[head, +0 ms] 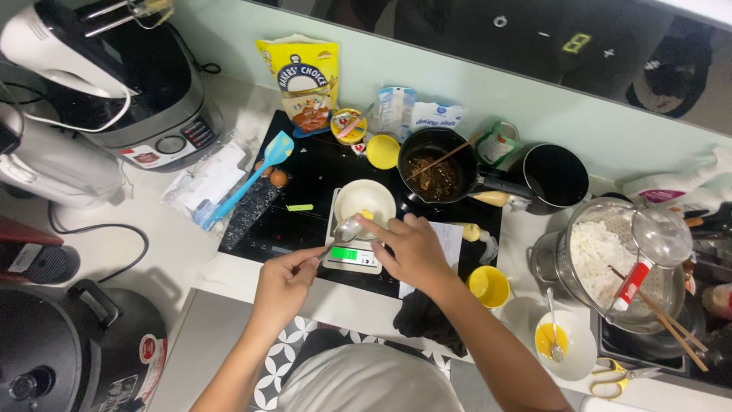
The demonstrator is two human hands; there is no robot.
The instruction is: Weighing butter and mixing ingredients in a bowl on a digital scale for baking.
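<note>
scale (352, 258): near centre on the black cooktop; flat, rigid, light, slides easily.
bowl (364, 200): sits on scale; probably ceramic, breakable; lift by rim.
right hand (415, 248): fingertips pinch small yellow bit at bowl rim.
left hand (284, 276): clenched on spoon handle.
spoon (345, 231): metal, stiff, slick; hold handle end.

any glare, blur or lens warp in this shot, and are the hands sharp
Head view: wide-angle warp bends the counter edges and the rice cooker at the corner; the glossy backsplash mirrors the room; the black cooktop shows soft sheen; the scale display glows bright green; the left hand, spoon and right hand look slightly soft; light is even, shadows faint.
</note>
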